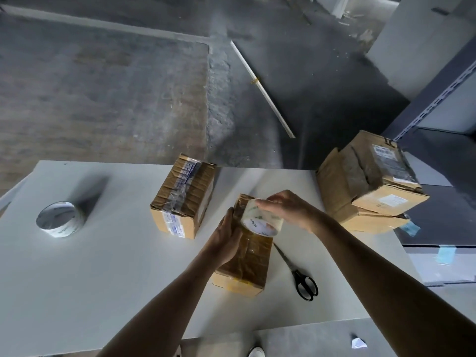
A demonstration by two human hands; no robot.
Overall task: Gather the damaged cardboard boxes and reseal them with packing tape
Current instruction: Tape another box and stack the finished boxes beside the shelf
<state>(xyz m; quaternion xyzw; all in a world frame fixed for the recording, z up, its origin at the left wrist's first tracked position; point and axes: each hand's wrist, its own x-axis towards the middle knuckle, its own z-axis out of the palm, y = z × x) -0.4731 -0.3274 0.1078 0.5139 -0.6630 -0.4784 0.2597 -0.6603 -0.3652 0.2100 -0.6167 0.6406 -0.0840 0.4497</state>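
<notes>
1. A white table [103, 279] filled the lower half of the view, standing on a bare concrete floor.
2. At the table's right edge a torn box [373, 176], its top flaps split and crumpled, sat tilted on a flatter lower box [373, 224].
3. Near the far edge, left of centre, stood a taped box [183, 197] with clear tape running along its wrinkled top.
4. The small box [247, 264] lay near the middle of the table, in front of the person, its top covered in brown tape; this was the one under the hands.
5. The left hand [226, 238] pressed against the small box's left side with the fingers fairly straight, gripping nothing.
6. The right hand [286, 208] held the tape roll [261, 219] from above, fingers curved over its rim, the roll resting tilted on the far part of the small box's top.
7. A spare tape roll [60, 219] lay on its side well apart at the table's left.
8. Black-handled scissors [298, 271] lay closed on the table just beside the small box's right side, blades pointing towards it.
</notes>
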